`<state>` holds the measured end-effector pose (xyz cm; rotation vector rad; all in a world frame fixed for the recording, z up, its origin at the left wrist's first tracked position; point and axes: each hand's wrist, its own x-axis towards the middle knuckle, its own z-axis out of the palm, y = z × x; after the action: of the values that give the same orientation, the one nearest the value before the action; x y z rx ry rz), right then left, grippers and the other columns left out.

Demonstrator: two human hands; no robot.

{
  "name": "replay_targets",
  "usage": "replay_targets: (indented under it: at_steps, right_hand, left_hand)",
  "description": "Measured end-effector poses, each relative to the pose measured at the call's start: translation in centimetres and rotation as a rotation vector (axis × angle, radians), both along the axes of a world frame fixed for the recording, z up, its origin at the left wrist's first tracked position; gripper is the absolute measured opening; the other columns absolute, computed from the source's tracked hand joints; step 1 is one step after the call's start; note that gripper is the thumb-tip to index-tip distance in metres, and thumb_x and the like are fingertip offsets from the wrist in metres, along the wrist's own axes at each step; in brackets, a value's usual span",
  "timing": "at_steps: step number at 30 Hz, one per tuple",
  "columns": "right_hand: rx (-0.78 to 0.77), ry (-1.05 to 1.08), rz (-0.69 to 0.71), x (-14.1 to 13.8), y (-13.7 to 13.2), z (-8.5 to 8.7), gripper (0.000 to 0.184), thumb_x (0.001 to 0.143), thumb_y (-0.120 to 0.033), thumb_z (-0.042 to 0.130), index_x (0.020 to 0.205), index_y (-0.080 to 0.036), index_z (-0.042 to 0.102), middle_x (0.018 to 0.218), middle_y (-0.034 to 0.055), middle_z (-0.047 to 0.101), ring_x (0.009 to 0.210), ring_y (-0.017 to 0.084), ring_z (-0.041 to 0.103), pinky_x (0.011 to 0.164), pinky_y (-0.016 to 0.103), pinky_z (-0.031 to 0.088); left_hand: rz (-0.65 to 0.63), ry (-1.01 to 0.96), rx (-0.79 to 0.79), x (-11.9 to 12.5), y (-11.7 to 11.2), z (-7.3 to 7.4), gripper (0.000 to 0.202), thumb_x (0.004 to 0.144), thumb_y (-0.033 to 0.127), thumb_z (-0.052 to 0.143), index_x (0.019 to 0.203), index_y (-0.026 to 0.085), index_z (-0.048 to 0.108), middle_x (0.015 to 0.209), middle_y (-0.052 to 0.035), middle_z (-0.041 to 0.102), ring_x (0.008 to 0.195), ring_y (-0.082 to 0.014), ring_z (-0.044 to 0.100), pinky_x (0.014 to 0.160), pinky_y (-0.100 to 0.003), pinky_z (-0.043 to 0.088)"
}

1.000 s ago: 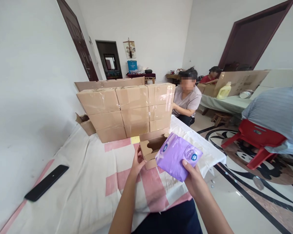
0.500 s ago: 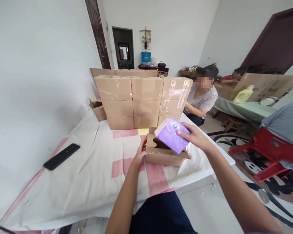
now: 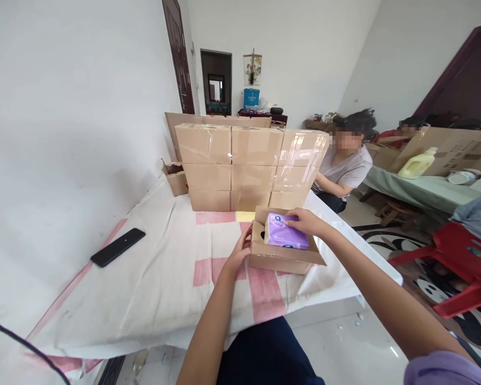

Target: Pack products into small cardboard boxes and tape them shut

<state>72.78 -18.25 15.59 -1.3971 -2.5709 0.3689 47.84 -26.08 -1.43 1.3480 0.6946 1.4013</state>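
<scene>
Phone: a black phone [image 3: 117,247] lies flat on the cloth-covered table [image 3: 152,289], far to the left, well apart from both hands.
Small box: an open carton [image 3: 175,176] sits at the left end of the stack, against the wall side.
Stack: sealed cardboard boxes [image 3: 248,166] stand in three rows at the back of the table, just behind the open box.
Left hand: the left hand [image 3: 241,250] is curled against the left wall of the open box, fingers bent around its edge, steadying it.
Open box: the open box [image 3: 282,252] rests on the table near its front right corner, flaps up.
Purple pack: the purple pack [image 3: 285,232] lies inside the open box, its top showing above the rim.
Right hand: the right hand [image 3: 304,222] rests on top of the pack, fingers spread loosely and pressing down on it.
Co-worker: a person in a grey shirt [image 3: 347,171] sits behind the stack to the right.
Chair: a red plastic chair [image 3: 460,267] stands on the patterned floor at far right.
</scene>
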Motion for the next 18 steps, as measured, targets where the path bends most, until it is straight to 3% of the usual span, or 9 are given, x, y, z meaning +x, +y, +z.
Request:
replay_targets:
  at_steps: [3, 8, 10, 13, 16, 18]
  right_hand:
    - [0.063, -0.027, 0.009, 0.0, -0.8, -1.3, 0.026, 0.084, -0.016, 0.059, 0.107, -0.015, 0.072, 0.106, 0.0112, 0.073, 0.096, 0.024, 0.065, 0.087, 0.031, 0.047]
    - [0.09, -0.15, 0.085, -0.7, -2.9, -3.2, 0.018, 0.079, -0.016, 0.069, 0.096, -0.019, 0.077, 0.1, 0.0135, 0.074, 0.111, 0.034, 0.061, 0.085, 0.035, 0.047]
    - [0.078, -0.187, 0.097, -1.1, -3.3, -3.5, 0.013, 0.078, -0.016, 0.07, 0.089, -0.021, 0.077, 0.094, 0.0129, 0.075, 0.106, 0.035, 0.063, 0.078, 0.035, 0.047]
    - [0.026, -0.193, 0.131, -1.4, -3.4, -3.0, 0.013, 0.08, -0.019, 0.07, 0.089, -0.025, 0.077, 0.096, 0.0072, 0.077, 0.09, 0.028, 0.069, 0.071, 0.032, 0.046]
    - [0.079, -0.061, 0.108, -0.3, -3.6, -2.3, 0.017, 0.091, -0.026, 0.06, 0.095, -0.026, 0.076, 0.101, 0.0048, 0.077, 0.093, 0.025, 0.069, 0.075, 0.033, 0.048]
    - [0.204, 0.206, -0.035, 1.4, -4.0, -2.4, 0.024, 0.096, -0.033, 0.053, 0.1, -0.024, 0.075, 0.105, 0.0064, 0.077, 0.097, 0.025, 0.069, 0.079, 0.035, 0.05]
  left_hand:
    - [0.002, 0.031, 0.003, 0.0, 0.0, 0.2, 0.095, 0.072, 0.037, 0.071, 0.158, 0.027, 0.031, 0.165, -0.0097, 0.032, 0.145, -0.0376, 0.038, 0.111, -0.047, 0.039]
    - [0.01, 0.064, 0.007, 0.0, 0.2, 0.1, 0.093, 0.074, 0.038, 0.07, 0.158, 0.028, 0.031, 0.163, -0.0096, 0.035, 0.142, -0.0363, 0.041, 0.112, -0.047, 0.039]
    - [0.017, 0.079, 0.006, 0.0, 0.1, 0.1, 0.093, 0.074, 0.036, 0.07, 0.158, 0.029, 0.031, 0.161, -0.009, 0.038, 0.142, -0.0356, 0.041, 0.113, -0.046, 0.038]
    - [0.023, 0.091, 0.006, 0.1, -0.2, 0.5, 0.092, 0.075, 0.036, 0.071, 0.158, 0.029, 0.031, 0.161, -0.0084, 0.039, 0.143, -0.035, 0.04, 0.114, -0.046, 0.038]
    - [0.035, 0.114, -0.004, 0.1, -0.6, 0.8, 0.09, 0.08, 0.035, 0.069, 0.16, 0.03, 0.027, 0.164, -0.0075, 0.033, 0.144, -0.0342, 0.04, 0.114, -0.046, 0.039]
    - [0.052, 0.144, 0.006, 0.0, -0.9, 0.8, 0.091, 0.084, 0.033, 0.067, 0.161, 0.033, 0.019, 0.167, -0.0064, 0.028, 0.145, -0.0332, 0.038, 0.115, -0.046, 0.038]
